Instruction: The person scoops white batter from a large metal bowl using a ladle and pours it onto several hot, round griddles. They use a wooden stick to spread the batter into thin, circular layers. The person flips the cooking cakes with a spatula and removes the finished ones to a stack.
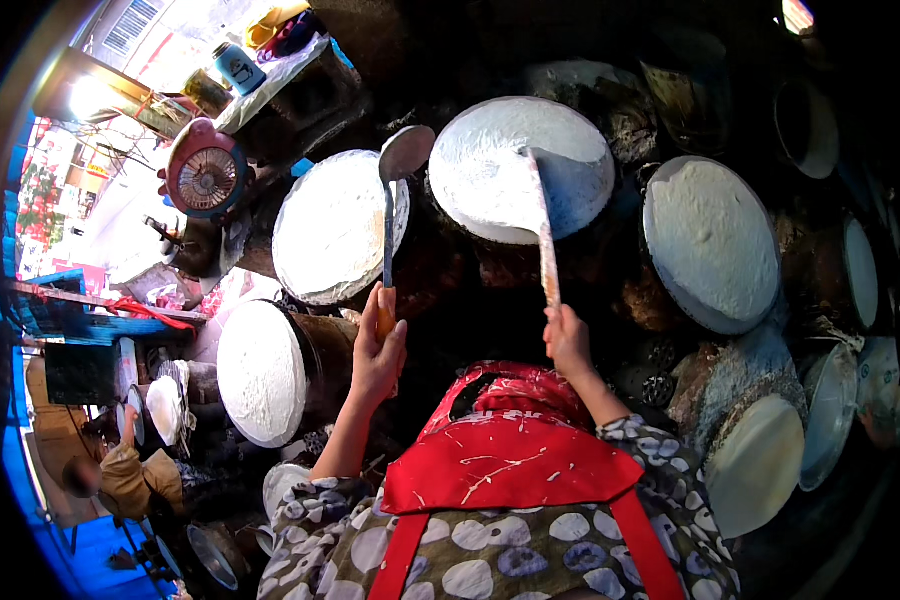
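Note:
My left hand (377,352) grips the wooden handle of a metal ladle (388,225). The ladle points up, its bowl raised above the right rim of a round pan coated with white batter (330,232). In my right hand (568,343) is a long, batter-smeared flat stick or spatula (546,247). Its far end touches the white layer in the round pan ahead of me (487,172). Beside that end, part of the pan's surface shows bluish and bare, with a thicker white layer to the left and above. Whether the spatula's tip is under the layer I cannot tell.
More batter-coated round pans stand at right (709,240), lower right (757,465) and left (262,375), on drum-like stoves. A small fan (207,176) and a blue flask (238,67) are at upper left. Another person (139,472) works at far left. Coal briquettes (658,390) lie low at right.

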Tool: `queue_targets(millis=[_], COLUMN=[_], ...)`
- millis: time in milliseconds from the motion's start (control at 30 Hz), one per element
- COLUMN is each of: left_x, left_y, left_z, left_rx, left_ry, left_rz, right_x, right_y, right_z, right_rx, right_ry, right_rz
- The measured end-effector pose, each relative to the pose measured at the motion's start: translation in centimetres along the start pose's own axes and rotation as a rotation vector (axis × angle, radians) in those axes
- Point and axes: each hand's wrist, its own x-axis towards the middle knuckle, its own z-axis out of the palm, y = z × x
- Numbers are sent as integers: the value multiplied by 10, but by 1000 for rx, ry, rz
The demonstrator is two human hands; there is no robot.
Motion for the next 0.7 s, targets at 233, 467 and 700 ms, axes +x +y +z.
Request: queue_targets(millis=[233, 467, 700], left_x=[12, 14, 34], left_y=[0, -5, 6], left_z=[12, 13, 17], left_rx=[24, 7, -21], left_ry=[14, -11, -42], left_rz=[-18, -83, -186], right_x=[34, 11, 52], right_y=[5, -25, -16], right_z=[1, -26, -77], right_rx=[-187, -503, -357], right_ry=[-110, -184, -2], right_rz=[-120, -374, -89])
